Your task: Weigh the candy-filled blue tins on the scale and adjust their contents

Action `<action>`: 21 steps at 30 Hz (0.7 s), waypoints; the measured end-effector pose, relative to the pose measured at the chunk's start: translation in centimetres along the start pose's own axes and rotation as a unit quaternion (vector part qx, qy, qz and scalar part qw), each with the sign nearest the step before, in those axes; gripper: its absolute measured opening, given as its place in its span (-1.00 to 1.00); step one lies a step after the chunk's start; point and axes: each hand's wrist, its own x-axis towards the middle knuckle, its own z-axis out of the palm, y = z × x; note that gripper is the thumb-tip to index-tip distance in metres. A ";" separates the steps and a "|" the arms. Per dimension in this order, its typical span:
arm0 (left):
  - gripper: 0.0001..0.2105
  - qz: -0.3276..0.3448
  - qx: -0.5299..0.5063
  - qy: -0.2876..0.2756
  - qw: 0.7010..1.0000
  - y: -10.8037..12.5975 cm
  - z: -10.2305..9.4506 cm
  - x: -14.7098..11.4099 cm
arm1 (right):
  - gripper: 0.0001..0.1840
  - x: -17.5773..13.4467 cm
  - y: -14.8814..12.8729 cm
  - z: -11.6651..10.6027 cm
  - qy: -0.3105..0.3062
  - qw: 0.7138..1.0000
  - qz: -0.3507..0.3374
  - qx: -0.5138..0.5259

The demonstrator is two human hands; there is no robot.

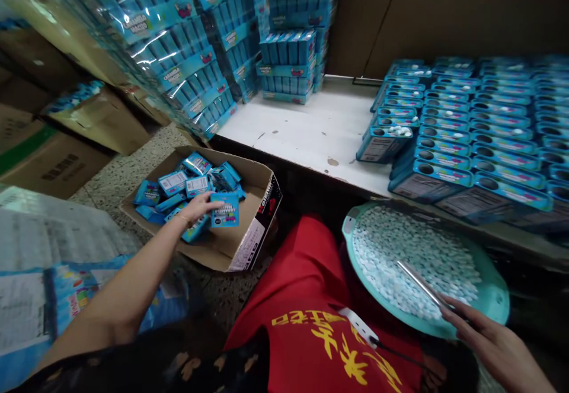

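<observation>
My left hand (pixel 200 208) is closed on a small blue candy box (pixel 226 210), held above an open cardboard carton (pixel 253 242). Several similar blue boxes (pixel 173 182) lie loosely inside that carton. On the other side, my right hand (pixel 482 331) grips a slim shiny metal tool (pixel 420 283); its exact kind does not show. The tool is over a turquoise basin (pixel 500 298) filled with small white candies (pixel 400 248), and I cannot tell whether it touches them.
Rows of upright blue boxes with dark openings (pixel 444 156) stand on the white table (pixel 306 132). Wrapped box stacks (pixel 178 55) rise at the back left. Cartons (pixel 106 120) sit on the floor. A white power strip (pixel 358 325) lies on the red apron (pixel 306 280).
</observation>
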 end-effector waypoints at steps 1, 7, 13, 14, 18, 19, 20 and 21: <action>-0.63 -0.018 -0.079 -0.022 0.997 1.7 0.2 -0.2 | -0.64 0.1 0.2 0.1 -0.017 1.000 0.001 0.012; -0.63 -0.100 -0.284 -0.188 0.935 9.5 8.6 -3.5 | -0.48 0.4 -1.0 1.1 -0.047 0.997 -0.053 -0.010; -0.71 -0.038 -0.100 -0.396 0.912 9.7 17.8 -9.5 | -0.61 0.5 -2.2 -0.2 -0.024 0.982 -0.076 -0.169; -0.74 0.006 -0.059 -0.418 0.907 9.7 18.0 -10.1 | -0.63 0.6 -2.1 -0.6 -0.015 0.975 -0.063 -0.210; -0.56 0.061 -0.013 -0.517 0.854 10.3 16.4 -10.9 | -0.71 1.9 -1.8 -1.3 -0.026 0.964 -0.015 -0.264; -0.44 0.063 -0.007 -0.536 0.842 10.3 16.0 -11.0 | -0.72 2.4 -2.0 -0.8 -0.033 0.968 -0.010 -0.247; -0.35 0.064 -0.001 -0.540 0.839 10.2 15.8 -11.1 | -0.71 3.0 -2.4 -0.1 -0.038 0.973 -0.008 -0.227; -0.33 0.068 0.004 -0.529 0.846 10.0 15.9 -11.3 | -0.71 3.6 -2.9 0.8 -0.041 0.977 -0.009 -0.207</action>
